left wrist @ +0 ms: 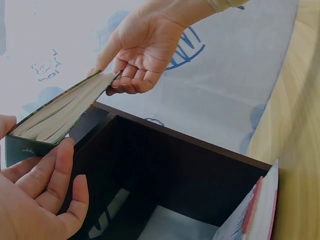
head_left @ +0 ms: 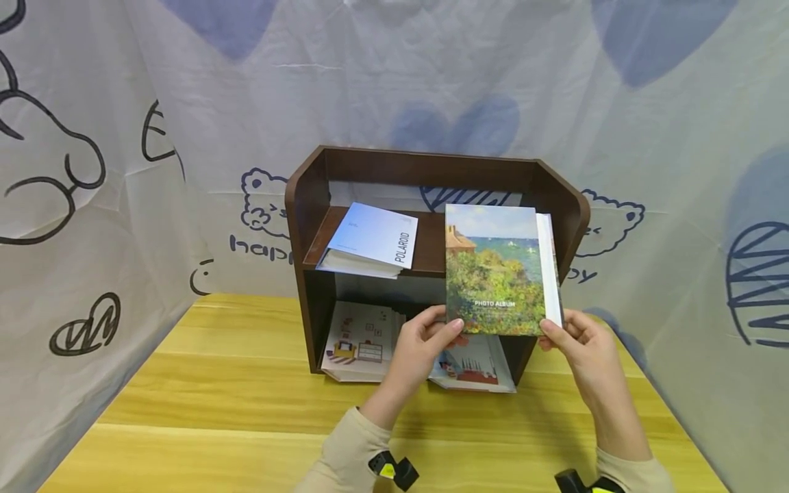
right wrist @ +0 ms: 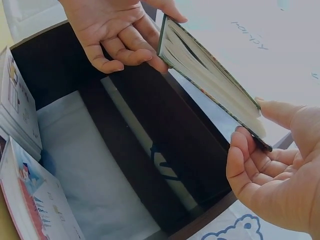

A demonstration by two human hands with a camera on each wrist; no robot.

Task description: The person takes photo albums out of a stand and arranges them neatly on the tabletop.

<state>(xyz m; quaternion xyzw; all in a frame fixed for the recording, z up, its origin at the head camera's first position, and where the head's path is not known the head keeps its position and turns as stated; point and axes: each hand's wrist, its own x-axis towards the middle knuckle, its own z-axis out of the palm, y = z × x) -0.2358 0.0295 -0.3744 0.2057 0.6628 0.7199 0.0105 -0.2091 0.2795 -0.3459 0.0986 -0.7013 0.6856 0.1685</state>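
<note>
A photo album [head_left: 493, 274] with a painted cover of sea and bushes is held up before the right part of the upper shelf. At its lower left corner, my left hand [head_left: 422, 342] pinches the spine side between thumb and fingers. The lower right corner is gripped by my right hand [head_left: 582, 349], its thumb on the front and fingers curled behind. From the left wrist view, the page edges [left wrist: 60, 112] show between the two covers, slightly parted. Whether the album touches the shelf cannot be told.
A dark brown two-tier bookshelf [head_left: 431, 163] stands on the wooden table [head_left: 216, 383]. A blue-white POLAROID album [head_left: 372, 236] leans on its upper tier. Below lie an illustrated white book [head_left: 364, 335] at left and another illustrated book [head_left: 477, 366] at right. A printed cloth [head_left: 370, 82] hangs behind.
</note>
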